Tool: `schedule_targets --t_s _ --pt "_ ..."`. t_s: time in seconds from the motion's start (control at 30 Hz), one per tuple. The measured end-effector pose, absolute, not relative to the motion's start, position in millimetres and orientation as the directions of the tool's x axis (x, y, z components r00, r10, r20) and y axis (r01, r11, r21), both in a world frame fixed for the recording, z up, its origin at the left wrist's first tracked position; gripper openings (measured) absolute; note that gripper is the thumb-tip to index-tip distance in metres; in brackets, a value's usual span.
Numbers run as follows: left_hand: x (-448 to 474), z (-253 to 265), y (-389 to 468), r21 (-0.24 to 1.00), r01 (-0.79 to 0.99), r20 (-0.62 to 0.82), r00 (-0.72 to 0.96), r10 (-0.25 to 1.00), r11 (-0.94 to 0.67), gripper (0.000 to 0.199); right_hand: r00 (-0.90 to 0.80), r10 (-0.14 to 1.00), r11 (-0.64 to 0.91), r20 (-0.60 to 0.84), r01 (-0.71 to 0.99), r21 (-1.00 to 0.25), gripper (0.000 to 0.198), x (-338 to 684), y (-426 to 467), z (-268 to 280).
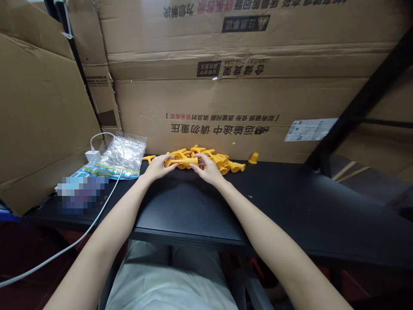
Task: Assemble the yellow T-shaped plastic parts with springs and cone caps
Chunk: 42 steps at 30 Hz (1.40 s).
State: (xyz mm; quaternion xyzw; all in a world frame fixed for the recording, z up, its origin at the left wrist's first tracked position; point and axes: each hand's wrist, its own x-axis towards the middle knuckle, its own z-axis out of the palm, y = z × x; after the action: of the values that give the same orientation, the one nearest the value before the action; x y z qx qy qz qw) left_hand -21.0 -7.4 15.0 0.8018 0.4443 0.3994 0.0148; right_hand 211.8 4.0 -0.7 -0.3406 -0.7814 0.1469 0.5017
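Observation:
Both hands hold a yellow plastic part with a handle-like end and a round tubular end [184, 162], lying level just above the black table. My left hand [159, 167] is closed on its left end. Pinching the right end between thumb and fingers is my right hand [207, 169]. Directly behind them lies a heap of similar yellow plastic parts [222, 160], some T-shaped and some with flared round ends. One T-shaped yellow piece [148, 158] lies left of my left hand. Apart at the right, a small yellow cup-shaped piece [254, 158] stands by the cardboard.
Cardboard [200, 99] walls the back of the black table [187, 206], and a cardboard box [38, 116] stands at left. A clear plastic bag [124, 155], a white charger [93, 156] and its cable [109, 206] lie left. A black metal post [361, 94] slants at right.

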Motion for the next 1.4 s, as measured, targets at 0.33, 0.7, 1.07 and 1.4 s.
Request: schedule_targets --t_s 0.33,0.7,1.07,1.4 --pt "-22.0 11.3 -3.8 0.340 0.686 0.670 0.303 0.678 -0.643 0.026 -0.284 0.699 0.705 0.657 0.433 -0.562 0.033 212.6 -1.7 5.5" --pt "-19.6 11.0 -6.9 0.328 0.689 0.645 0.336 0.686 -0.646 0.021 -0.331 0.761 0.649 0.558 0.410 -0.641 0.038 216.4 1.9 6.6" --pt "-18.8 9.1 -6.1 0.300 0.705 0.652 0.340 0.677 -0.643 0.022 -0.323 0.832 0.542 0.450 0.310 -0.781 0.045 214.0 3.0 10.4" --pt "-20.2 8.6 -5.5 0.288 0.708 0.660 0.341 0.670 -0.645 0.023 -0.320 0.851 0.494 0.416 0.220 -0.841 0.045 212.4 2.1 6.7"
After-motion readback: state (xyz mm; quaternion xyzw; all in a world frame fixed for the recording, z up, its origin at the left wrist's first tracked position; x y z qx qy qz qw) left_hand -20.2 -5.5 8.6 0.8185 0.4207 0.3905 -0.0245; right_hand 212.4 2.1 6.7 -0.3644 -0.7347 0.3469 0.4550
